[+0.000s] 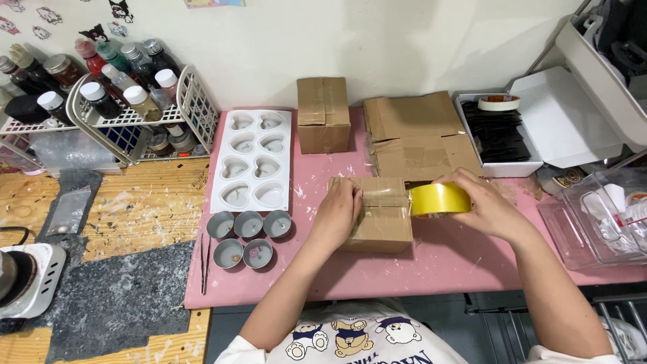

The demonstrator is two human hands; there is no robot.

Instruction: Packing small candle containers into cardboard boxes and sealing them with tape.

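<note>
Pressing left hand point(337, 212) flat on cardboard box point(374, 216) | right hand point(482, 205) gripping yellow tape roll point(439, 199)

The one camera sits on my head and looks steeply down and forward over my chest at the pink mat point(431, 269), close enough that my forearms run in from the bottom edge. It faces the white wall point(404, 40) behind the bench, taking in the wire rack point(195, 101) at left and the clear bins point(593, 222) at right.
</note>
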